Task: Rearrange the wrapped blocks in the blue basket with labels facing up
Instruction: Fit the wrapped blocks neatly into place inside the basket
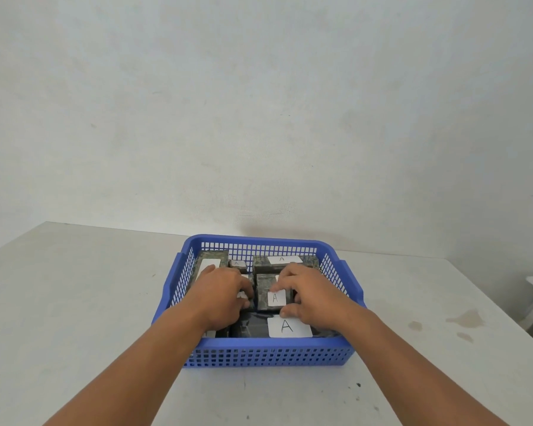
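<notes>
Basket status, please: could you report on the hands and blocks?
Both hands in basket. Right hand on middle block, left hand beside it. Visible labels read A, face up. Nothing in the way.

Both hands (225, 295) among basket (268, 353) blocks (273, 298)

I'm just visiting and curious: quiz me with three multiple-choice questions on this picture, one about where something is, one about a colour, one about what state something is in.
1. Where are the wrapped blocks?
A. Inside the basket
B. Stacked on the table beside it
C. On the floor

2. What colour is the basket?
A. Red
B. Blue
C. Green

3. What is the right hand doing?
A. Resting on the table
B. Raised in the air
C. Fingers on a labelled block

Answers: 1 A, the wrapped blocks sit within the walls of the basket. 2 B, its mesh is blue. 3 C, the right hand has its fingers on a block showing an "A" label; the left hand reaches in beside it.
</notes>
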{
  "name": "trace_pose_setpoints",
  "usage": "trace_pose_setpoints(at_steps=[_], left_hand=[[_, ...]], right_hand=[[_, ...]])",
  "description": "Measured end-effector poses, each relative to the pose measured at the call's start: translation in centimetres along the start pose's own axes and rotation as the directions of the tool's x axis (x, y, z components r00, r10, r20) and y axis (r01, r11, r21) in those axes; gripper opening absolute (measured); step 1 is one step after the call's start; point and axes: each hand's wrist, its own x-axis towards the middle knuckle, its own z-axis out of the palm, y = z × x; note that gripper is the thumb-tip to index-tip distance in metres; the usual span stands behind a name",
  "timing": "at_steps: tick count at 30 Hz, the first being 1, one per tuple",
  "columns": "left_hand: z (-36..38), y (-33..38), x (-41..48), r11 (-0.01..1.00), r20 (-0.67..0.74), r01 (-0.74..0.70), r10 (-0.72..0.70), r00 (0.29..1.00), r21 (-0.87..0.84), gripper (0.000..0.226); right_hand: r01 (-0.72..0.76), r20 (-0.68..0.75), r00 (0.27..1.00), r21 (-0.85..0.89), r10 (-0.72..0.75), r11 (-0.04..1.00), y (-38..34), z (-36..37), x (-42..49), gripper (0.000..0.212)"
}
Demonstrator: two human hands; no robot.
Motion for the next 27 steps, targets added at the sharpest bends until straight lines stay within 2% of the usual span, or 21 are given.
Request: trace_pose_setpoints(at_steps=[3,10,14,16,18,19,20,22,27], left_hand=[[0.0,0.2,-0.1,1.000,0.018,-0.002,0.003,1.000,-0.003,0.021],[-0.1,0.4,-0.1,0.999,0.039,0.000,0.002,0.999,-0.041,0.020],[-0.2,0.2,-0.3,0.995,-0.019,0.002,-0.004,1.000,-0.103,0.024],[-0.4,0.0,-0.3,0.991,-0.153,0.081,-0.097,0.983,-0.111,0.027],[-0.8,-0.4,-0.2,0.959,-0.300,0.276,-0.284,0.911,-0.068,0.032],[-1.1,-0.5,-0.2,0.922,-0.320,0.385,-0.378,0.869,-0.045,0.038],[-1.4,-0.5,-0.1,0.883,-0.293,0.469,-0.453,0.842,-0.019,0.045],[-1.7,-0.3,0.1,0.842,-0.199,0.540,-0.525,0.828,0.024,0.053],[-1.9,0.2,0.4,0.842,-0.123,0.536,-0.527,0.841,0.059,0.046]], right_hand=[[0.009,-0.011,1.000,-0.050,-0.010,0.999,0.2,0.4,-0.1,0.036],[0.033,0.000,0.999,-0.135,-0.033,0.990,0.5,0.3,-0.2,0.038],[0.025,-0.030,0.999,-0.059,-0.027,0.998,0.9,-0.6,-0.9,0.037],[-0.028,-0.143,0.989,0.026,0.031,0.999,1.8,-1.6,-1.6,0.030],[-0.119,-0.266,0.956,0.032,0.124,0.992,3.1,-2.4,-2.3,0.028],[-0.163,-0.302,0.939,0.024,0.163,0.986,3.6,-2.6,-2.7,0.030],[-0.193,-0.320,0.928,0.021,0.190,0.981,4.0,-2.6,-3.0,0.032],[-0.212,-0.291,0.936,-0.013,0.199,0.977,4.3,-2.2,-3.5,0.036],[-0.235,-0.271,0.944,-0.152,0.188,0.960,4.0,-1.2,-4.2,0.041]])
